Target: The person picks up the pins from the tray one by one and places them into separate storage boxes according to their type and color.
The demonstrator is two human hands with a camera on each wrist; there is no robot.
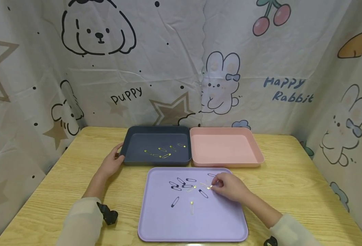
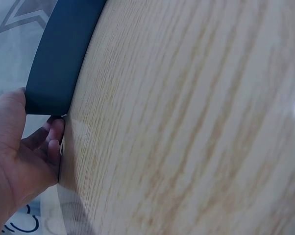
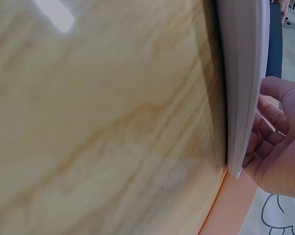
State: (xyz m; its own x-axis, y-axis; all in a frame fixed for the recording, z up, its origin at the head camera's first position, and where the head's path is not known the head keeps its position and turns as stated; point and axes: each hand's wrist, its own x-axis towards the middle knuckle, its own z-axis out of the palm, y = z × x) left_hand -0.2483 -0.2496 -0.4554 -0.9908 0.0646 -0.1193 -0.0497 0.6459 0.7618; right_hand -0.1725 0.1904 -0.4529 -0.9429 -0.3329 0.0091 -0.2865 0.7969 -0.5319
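My left hand (image 1: pixel 111 163) holds the left end of the dark grey tray (image 1: pixel 135 162). In the left wrist view its thumb is at the rim and the fingers curl low beside the wall. Several yellow safety pins (image 1: pixel 162 149) lie in that tray. Over the right part of the lilac tray (image 1: pixel 165 229), my right hand (image 1: pixel 230 186) pinches a yellow safety pin (image 1: pixel 211 186) by its head; another yellow one lies right beside it. Several black safety pins (image 1: pixel 175 201) and a few more yellow ones are spread on the lilac tray. The tray's rim hides the right fingertips in the right wrist view.
A pink tray (image 1: pixel 227 147) stands against the dark tray's right side, behind the lilac one. All three sit on a wood-grain table (image 1: pixel 291 191). A printed curtain (image 1: pixel 168 68) hangs along the back and both sides.
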